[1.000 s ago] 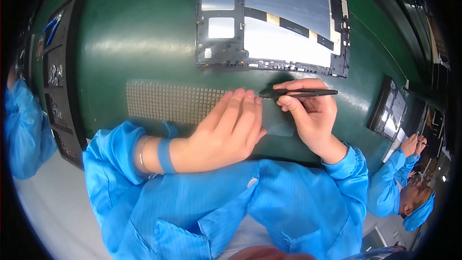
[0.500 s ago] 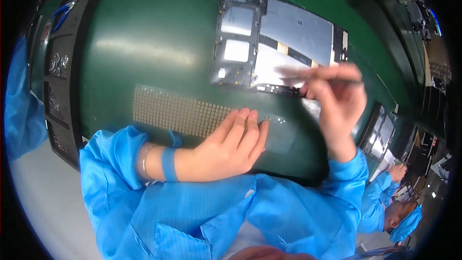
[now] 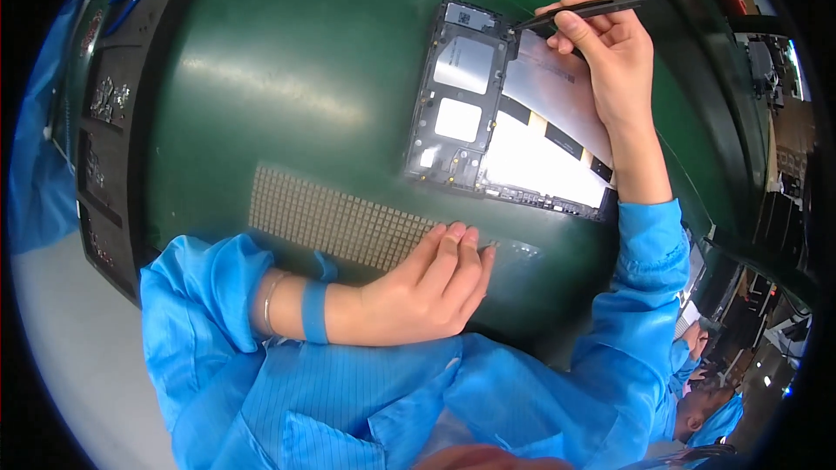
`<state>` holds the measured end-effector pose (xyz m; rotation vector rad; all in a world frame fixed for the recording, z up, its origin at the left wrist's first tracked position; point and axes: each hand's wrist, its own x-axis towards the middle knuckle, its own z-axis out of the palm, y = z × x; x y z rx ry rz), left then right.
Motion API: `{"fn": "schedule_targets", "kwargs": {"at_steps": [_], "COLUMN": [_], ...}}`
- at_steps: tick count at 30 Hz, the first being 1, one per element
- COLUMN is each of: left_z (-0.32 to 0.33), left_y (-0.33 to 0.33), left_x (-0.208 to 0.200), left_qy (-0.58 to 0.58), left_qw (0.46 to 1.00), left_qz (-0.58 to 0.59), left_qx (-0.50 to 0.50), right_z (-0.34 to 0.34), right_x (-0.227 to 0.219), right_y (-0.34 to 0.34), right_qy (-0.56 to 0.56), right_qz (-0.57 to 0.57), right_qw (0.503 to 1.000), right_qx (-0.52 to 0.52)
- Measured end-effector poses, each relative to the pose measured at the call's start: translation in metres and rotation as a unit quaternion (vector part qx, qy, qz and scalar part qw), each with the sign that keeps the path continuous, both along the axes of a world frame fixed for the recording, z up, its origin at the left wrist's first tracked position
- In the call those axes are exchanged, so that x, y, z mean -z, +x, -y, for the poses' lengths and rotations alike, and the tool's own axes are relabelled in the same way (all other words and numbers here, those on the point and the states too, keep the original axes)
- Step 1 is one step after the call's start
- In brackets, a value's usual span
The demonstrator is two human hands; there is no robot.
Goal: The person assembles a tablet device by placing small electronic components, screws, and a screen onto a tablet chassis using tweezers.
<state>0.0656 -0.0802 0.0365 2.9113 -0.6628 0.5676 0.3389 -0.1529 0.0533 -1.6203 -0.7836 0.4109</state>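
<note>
My right hand [image 3: 616, 57] grips dark tweezers [image 3: 614, 5], whose tips point left at the top edge of a flat electronic device frame [image 3: 466, 65]. That frame looks like an opened tablet, with black plastic, silver panels and a dark strip with yellowish patches. Whether the tips pinch anything is too small to tell. Nearer to me, my left hand [image 3: 431, 292] lies with its fingers stretched over the right end of a clear sheet of small square beige pads [image 3: 322, 218]. The fingers cover part of that sheet.
On the left stands a black compartment tray [image 3: 117, 144] with small metal parts and blue-handled cutters [image 3: 129, 7]. The green mat [image 3: 287, 61] covers the table. Beyond a dark ledge at right, a co-worker in blue [image 3: 710, 413] sits at another station.
My right hand has moved up and away with the tweezers, from the device's lower part to its top edge. In the picture, the device sits slightly farther right and lower. My left hand stays on the sheet.
</note>
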Motion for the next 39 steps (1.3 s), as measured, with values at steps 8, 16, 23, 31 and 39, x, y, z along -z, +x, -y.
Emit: {"fn": "schedule_targets", "kwargs": {"at_steps": [8,16,23,31,39], "left_z": [-0.005,0.004,0.003,0.056,0.030], "left_y": [-0.001,0.003,0.036,0.149,0.170], "left_x": [0.000,-0.006,-0.046,-0.019,-0.025], "left_qy": [0.005,0.007,0.036,0.038,0.072], "left_qw": [1.000,1.000,0.992,0.977,0.930], "left_qz": [-0.003,-0.003,-0.027,0.059,-0.035], "left_qx": [0.006,0.011,0.118,0.203,0.358], "right_z": [-0.005,0.044,0.282,0.532,0.555], "right_x": [0.000,-0.023,-0.056,0.009,0.025], "right_y": [-0.003,0.001,-0.013,-0.045,-0.046], "right_qy": [-0.019,0.079,0.050,0.034,0.137], "right_qz": [-0.001,-0.028,0.086,0.057,-0.084], "right_qw": [1.000,0.996,0.955,0.849,0.902], "right_qx": [0.011,0.041,0.280,0.524,0.401]}}
